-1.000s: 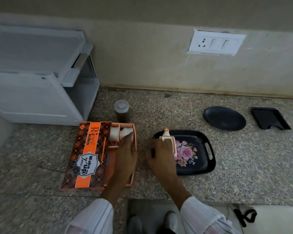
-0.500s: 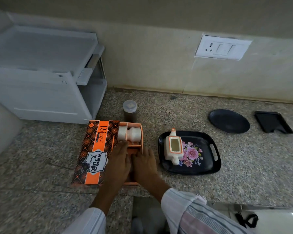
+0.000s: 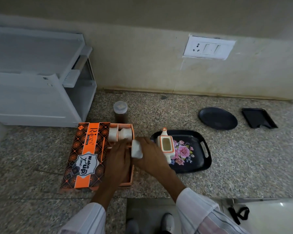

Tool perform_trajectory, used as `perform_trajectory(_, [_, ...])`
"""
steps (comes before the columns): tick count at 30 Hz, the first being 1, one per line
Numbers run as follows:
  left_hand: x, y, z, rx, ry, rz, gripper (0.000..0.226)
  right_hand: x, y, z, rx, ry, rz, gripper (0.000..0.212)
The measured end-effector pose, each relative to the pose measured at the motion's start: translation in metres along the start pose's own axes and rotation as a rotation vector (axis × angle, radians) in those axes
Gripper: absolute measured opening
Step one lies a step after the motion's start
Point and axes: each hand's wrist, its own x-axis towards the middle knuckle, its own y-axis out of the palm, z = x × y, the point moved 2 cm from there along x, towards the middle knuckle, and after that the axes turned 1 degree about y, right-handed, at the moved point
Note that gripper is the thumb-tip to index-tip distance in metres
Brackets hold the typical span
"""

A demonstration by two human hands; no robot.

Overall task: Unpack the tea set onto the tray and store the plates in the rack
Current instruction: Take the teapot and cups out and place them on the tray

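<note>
Head view: the teapot point(image 3: 166, 146) already stands on the floral tray point(image 3: 195, 163). The right hand point(image 3: 150, 155) grips a white wrapped piece point(image 3: 136, 150) over the open tea set box point(image 3: 98, 156); two wrapped cups point(image 3: 120, 134) remain inside. The left hand point(image 3: 118, 159) rests in the box, its grip hidden. Round plate point(image 3: 217, 118) and square plate point(image 3: 259, 118) lie unstored, well apart from the rack point(image 3: 41, 92). A jar point(image 3: 120, 112) stands behind the box.
</note>
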Motion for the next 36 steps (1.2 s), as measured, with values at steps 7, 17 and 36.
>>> perform_trajectory(7, [0.021,0.055,-0.049,-0.120,-0.033,0.209,0.068,0.006,-0.063,-0.068,-0.094,0.240,0.038,0.075])
perform_trajectory(17, [0.036,0.097,-0.061,-0.209,-0.177,0.289,0.047,0.008,-0.067,-0.091,-0.134,0.222,0.139,0.065])
perform_trajectory(36, [0.029,0.108,-0.058,-0.264,-0.239,0.283,0.051,0.014,-0.061,-0.111,0.001,0.212,0.222,0.082])
